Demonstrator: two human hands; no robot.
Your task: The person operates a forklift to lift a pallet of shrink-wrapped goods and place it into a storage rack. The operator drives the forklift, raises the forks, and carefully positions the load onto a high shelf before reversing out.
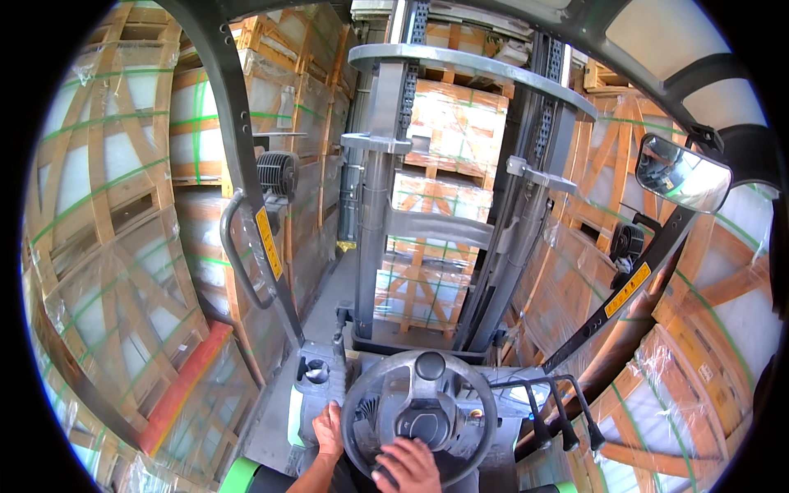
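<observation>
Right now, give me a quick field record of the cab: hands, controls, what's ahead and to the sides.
left hand: on the left rim of the steering wheel
right hand: resting on the wheel's lower rim
levers: black, right of the wheel, untouched
mast: grey, straight ahead
ahead: wrapped crate with green straps beyond the mast
sides: stacked wrapped wooden crates close on both sides
mirror: upper right

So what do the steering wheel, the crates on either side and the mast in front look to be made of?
Steering wheel: grey moulded plastic or rubber, matte, judging by its dull, even rim; the left hand and right hand rest on it. Crates: pale raw wooden slats, wrapped in glossy clear film with green straps. Mast: grey painted metal, probably steel, with smooth, faintly shiny channels.
</observation>
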